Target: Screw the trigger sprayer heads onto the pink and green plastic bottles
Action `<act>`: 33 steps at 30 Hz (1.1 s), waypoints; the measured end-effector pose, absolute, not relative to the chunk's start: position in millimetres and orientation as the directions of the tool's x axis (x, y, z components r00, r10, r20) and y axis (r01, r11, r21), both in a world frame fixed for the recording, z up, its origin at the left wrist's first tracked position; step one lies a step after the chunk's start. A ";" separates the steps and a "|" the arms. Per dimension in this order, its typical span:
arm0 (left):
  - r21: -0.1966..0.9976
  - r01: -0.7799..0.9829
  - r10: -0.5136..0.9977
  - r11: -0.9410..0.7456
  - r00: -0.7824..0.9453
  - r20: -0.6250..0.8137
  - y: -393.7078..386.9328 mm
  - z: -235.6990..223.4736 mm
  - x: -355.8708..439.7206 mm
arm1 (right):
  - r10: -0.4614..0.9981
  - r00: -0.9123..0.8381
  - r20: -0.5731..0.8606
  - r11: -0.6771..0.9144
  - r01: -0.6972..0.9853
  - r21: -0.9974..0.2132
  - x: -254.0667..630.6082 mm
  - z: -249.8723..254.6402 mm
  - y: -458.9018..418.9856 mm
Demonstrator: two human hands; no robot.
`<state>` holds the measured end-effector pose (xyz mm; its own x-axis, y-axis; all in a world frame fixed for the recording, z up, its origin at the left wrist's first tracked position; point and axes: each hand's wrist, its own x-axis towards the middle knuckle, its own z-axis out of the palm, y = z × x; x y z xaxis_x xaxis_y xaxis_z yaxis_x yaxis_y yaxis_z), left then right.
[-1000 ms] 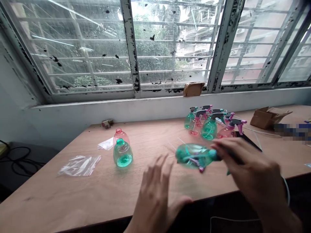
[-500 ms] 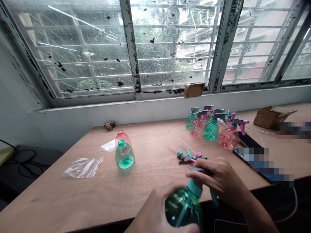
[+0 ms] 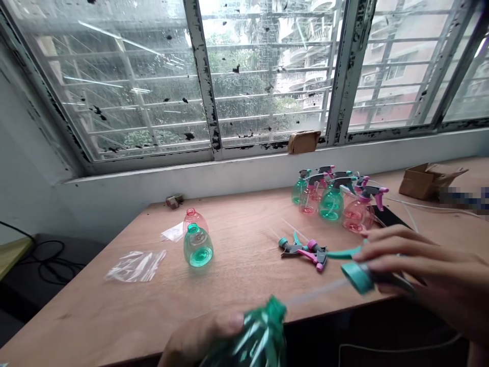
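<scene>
My left hand grips a green see-through bottle at the bottom edge of the view, tilted with its open neck toward the right. My right hand holds a spray head with a teal collar and grey body, pulled clear of the bottle; its thin clear tube trails back toward the bottle's neck. Two loose spray heads lie on the wooden table just beyond. A green bottle and a pink bottle, both without heads, stand at the centre left.
Several assembled pink and green spray bottles stand in a cluster at the back right. Clear plastic bags lie at the left. An open cardboard box sits at the far right, a small box on the window sill.
The bottle came off the table toward me into my left hand. My right hand has drawn the spray head out of it and moved right.
</scene>
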<state>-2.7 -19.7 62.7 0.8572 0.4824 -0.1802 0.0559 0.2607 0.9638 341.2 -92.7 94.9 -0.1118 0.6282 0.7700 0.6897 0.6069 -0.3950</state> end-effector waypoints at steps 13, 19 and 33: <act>0.283 0.838 0.735 -0.467 0.190 0.651 56.0 14.0 10.1 | 0.846 0.097 0.524 0.037 0.970 -0.240 301.7 28.3 20.7; 0.232 0.862 0.698 -0.450 0.178 0.693 81.4 20.9 12.9 | 0.902 -0.065 0.428 0.211 0.929 -0.305 297.9 15.8 24.5; 0.196 0.850 0.650 -0.488 0.205 0.732 75.7 34.0 26.9 | 0.464 0.575 0.674 -0.357 0.818 -0.452 479.7 71.2 48.6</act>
